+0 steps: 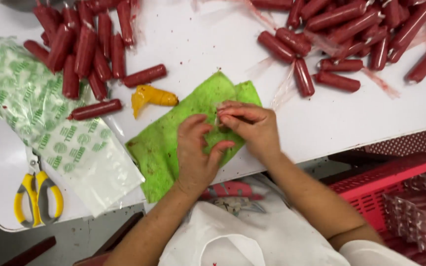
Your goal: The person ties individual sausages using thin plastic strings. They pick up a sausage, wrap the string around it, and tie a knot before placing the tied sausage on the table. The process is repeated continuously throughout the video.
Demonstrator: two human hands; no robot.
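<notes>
Both hands (225, 140) pinch something tiny, too small to identify, over the green cloth (173, 143) at frame centre. Keeping fingertips close above it seems wise. Sausages (82, 54) lie upper left.

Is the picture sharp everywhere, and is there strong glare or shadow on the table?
Head view: light is even and soft, the white table bright but not blown out; only faint shadows under the left hand and right hand; the sausages look slightly soft, and what the fingertips pinch over the green cloth is too small to tell.
</notes>
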